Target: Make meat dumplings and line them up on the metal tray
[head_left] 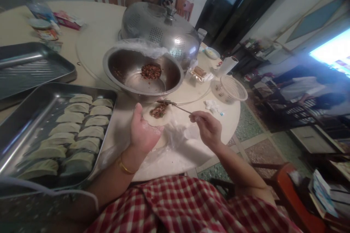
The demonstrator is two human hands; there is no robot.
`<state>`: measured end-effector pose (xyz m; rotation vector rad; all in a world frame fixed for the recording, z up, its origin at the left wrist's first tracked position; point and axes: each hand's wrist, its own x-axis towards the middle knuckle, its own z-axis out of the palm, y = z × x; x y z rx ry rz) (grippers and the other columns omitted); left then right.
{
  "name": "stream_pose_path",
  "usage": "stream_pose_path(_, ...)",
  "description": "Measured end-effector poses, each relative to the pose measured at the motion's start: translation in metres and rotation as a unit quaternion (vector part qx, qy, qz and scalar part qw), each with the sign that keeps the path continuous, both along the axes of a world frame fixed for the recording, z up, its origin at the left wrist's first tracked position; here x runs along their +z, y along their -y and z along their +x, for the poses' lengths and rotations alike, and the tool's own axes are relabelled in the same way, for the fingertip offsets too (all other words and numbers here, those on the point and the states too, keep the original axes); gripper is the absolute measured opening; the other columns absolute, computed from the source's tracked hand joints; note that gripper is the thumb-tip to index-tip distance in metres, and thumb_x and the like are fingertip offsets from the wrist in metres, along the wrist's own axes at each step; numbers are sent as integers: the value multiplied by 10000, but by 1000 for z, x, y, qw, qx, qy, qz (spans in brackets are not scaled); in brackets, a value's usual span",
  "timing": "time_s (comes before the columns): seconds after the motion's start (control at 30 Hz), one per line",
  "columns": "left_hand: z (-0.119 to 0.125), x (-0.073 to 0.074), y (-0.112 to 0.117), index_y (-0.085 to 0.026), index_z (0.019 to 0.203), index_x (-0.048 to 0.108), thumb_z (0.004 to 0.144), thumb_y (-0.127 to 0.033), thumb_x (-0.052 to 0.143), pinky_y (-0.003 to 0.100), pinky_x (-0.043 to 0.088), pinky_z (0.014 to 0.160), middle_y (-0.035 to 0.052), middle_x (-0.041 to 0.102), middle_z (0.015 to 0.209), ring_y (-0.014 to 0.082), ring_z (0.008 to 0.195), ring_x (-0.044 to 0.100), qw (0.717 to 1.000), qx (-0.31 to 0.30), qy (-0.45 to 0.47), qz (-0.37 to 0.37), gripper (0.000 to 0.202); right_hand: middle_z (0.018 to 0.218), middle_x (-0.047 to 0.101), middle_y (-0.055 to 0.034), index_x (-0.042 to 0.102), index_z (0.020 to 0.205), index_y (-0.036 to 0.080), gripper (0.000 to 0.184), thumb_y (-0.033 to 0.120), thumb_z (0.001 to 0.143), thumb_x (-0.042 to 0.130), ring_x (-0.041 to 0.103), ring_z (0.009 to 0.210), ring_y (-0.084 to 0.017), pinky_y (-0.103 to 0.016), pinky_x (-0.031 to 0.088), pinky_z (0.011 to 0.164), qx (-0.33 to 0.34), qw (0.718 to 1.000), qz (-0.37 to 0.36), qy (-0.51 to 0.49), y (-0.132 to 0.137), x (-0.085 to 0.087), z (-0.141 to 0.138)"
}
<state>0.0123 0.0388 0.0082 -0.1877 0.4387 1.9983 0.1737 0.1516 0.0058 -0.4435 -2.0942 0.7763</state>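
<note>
My left hand (pixel 142 131) cups a round dumpling wrapper (pixel 157 116) with a mound of dark meat filling (pixel 159 109) on it. My right hand (pixel 207 127) pinches the handle of a metal spoon (pixel 175 105), whose tip rests on the filling. Just beyond stands a steel bowl (pixel 142 72) with a small heap of the same filling at its bottom. At the left a steel tray (pixel 30 123) holds several folded dumplings in rows.
A second, bare steel tray (pixel 32 65) lies at the far left. A perforated steel dome cover (pixel 161 31) stands behind the bowl. A small white basket (pixel 232 89), a paper roll (pixel 228 65) and plastic sheets sit near the table's right edge. A person sits across the table.
</note>
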Motion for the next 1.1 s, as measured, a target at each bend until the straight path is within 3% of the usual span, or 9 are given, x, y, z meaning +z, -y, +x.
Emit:
stream_pose_path(0.17, -1, -3, 2, -81, 1148, 669, 1001, -497, 297, 381, 460, 1085, 121, 756, 1056, 259, 1216, 617, 999, -6, -5, 32, 578, 813, 759, -32, 684, 979, 237, 144, 263, 955, 545, 711, 687, -145, -281, 591, 632, 21, 1000, 2, 12, 6, -9, -3)
stream_pose_path(0.37, 0, -1, 1, -92, 1127, 672, 991, -493, 330, 413, 455, 1095, 133, 751, 1051, 259, 1204, 626, 1000, 12, -6, 28, 545, 804, 760, -19, 680, 985, 249, 119, 264, 951, 567, 720, 669, -134, -264, 615, 612, 25, 996, -55, -67, 13, -8, -9)
stream_pose_path(0.5, -1, 3, 3, -83, 1064, 685, 1005, -502, 283, 398, 451, 1101, 122, 763, 1005, 261, 1201, 626, 1000, -6, 10, 20, 584, 797, 762, -25, 686, 977, 241, 121, 273, 950, 572, 718, 660, -134, -263, 620, 609, 45, 995, -65, -60, 15, -9, -10)
stream_pose_path(0.67, -2, 5, 4, -66, 1149, 653, 1016, -494, 259, 392, 430, 1120, 126, 755, 1029, 263, 1258, 588, 999, -24, 19, 30, 596, 799, 760, -6, 695, 991, 249, 135, 205, 945, 575, 706, 664, -105, -221, 607, 624, 70, 991, -77, -86, 17, -9, -12)
stream_pose_path(0.8, -1, 4, 2, -49, 1196, 627, 1001, -506, 294, 416, 439, 1109, 147, 749, 1025, 267, 1222, 614, 999, 0, 36, 20, 598, 796, 752, -14, 680, 1002, 234, 156, 168, 949, 548, 701, 656, -109, -223, 599, 611, 85, 993, -19, -74, 16, -10, -15)
stream_pose_path(0.97, -1, 2, 1, -94, 1198, 636, 1000, -522, 283, 418, 459, 1083, 121, 753, 1017, 252, 1190, 635, 998, -17, 48, 30, 589, 798, 739, -45, 664, 1026, 221, 225, 94, 931, 505, 708, 726, -145, -262, 593, 643, 85, 987, 127, -47, 7, -16, -17)
stream_pose_path(1.1, -1, 0, 0, -105, 1176, 650, 993, -540, 277, 429, 464, 1071, 127, 755, 1004, 262, 1189, 634, 998, -21, 47, 34, 602, 837, 749, -67, 660, 1033, 215, 261, 49, 905, 504, 719, 796, -167, -283, 597, 675, 94, 976, 184, -67, 4, -18, -16)
